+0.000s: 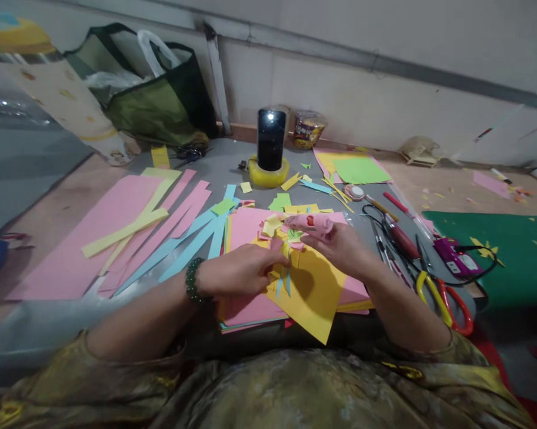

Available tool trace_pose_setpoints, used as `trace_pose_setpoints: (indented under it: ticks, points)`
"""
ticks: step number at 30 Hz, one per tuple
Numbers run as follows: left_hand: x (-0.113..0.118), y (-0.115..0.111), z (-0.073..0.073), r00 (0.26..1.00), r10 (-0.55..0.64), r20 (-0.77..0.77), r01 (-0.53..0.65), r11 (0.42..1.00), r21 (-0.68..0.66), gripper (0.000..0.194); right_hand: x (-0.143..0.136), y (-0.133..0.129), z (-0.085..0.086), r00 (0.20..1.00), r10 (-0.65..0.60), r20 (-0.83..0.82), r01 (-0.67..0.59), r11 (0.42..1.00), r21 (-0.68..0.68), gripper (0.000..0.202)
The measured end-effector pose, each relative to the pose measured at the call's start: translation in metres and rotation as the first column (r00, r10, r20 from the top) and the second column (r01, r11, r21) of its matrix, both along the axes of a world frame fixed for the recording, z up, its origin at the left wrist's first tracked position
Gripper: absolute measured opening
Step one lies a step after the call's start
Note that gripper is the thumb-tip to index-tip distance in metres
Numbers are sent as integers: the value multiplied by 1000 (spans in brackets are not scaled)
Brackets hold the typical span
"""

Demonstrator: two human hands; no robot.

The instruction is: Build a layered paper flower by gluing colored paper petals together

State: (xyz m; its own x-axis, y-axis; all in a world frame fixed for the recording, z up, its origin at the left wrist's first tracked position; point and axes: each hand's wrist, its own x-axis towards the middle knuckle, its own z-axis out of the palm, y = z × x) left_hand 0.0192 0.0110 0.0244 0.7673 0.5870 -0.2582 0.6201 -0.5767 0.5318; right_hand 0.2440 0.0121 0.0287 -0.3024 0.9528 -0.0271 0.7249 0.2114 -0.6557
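Note:
In my right hand [344, 250] is a pink tube [310, 223] with a red mark on its side, lying almost level above the paper. The fingers of my left hand [241, 269] are closed together around the end of a small pink paper piece [276, 244]. Below both hands is a yellow paper sheet [319, 298] with cut paper pieces on it, some partly hidden by my fingers. Thin blue paper points [283, 285] show beside my left fingertips. The yellow sheet rests on a stack of pink and other coloured paper [248, 232].
Paper strips [179, 208] and pink sheets [93, 232] spread out at left. A phone [270, 140] stands in a yellow tape roll [268, 174] at the back. Scissors [442, 304], pens and a purple device [456, 257] lie at right. A green bag [161, 101] stands back left.

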Motion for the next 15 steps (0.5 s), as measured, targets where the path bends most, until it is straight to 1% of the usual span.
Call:
trace_pose_setpoints:
  ticks: [5, 9, 15]
  points:
    - [0, 0, 0, 1000, -11, 6, 11, 1000, 18, 52, 0, 1, 3, 997, 1, 73, 1, 1000, -24, 35]
    - [0, 0, -1, 1000, -1, 20, 0, 1000, 17, 51, 2, 0, 6, 996, 45, 73, -45, 999, -8, 34]
    - [-1, 1, 0, 1000, 5, 14, -5, 1000, 0, 51, 6, -3, 14, 996, 22, 81, -23, 1000, 9, 35]
